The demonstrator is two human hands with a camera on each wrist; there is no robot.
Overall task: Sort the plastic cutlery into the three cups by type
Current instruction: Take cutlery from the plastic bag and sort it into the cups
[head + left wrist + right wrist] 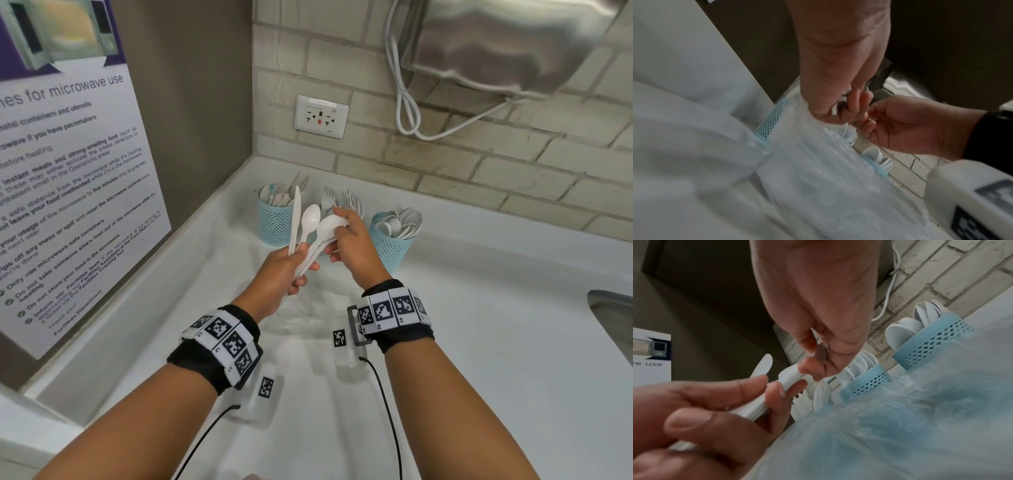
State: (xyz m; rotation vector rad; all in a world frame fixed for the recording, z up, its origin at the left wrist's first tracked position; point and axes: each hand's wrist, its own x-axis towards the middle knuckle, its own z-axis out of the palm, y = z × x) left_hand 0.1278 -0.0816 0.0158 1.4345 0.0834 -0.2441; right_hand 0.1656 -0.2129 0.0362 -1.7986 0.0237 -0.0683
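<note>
My left hand (pixel 277 274) grips a fanned bundle: a knife (pixel 295 219) and spoons (pixel 310 219), above the tabletop (pixel 479 308) before three cups (pixel 390 246). My right hand (pixel 352 240) pinches one spoon's bowl. Pulling it may drag others loose, since the handles overlap.
</note>
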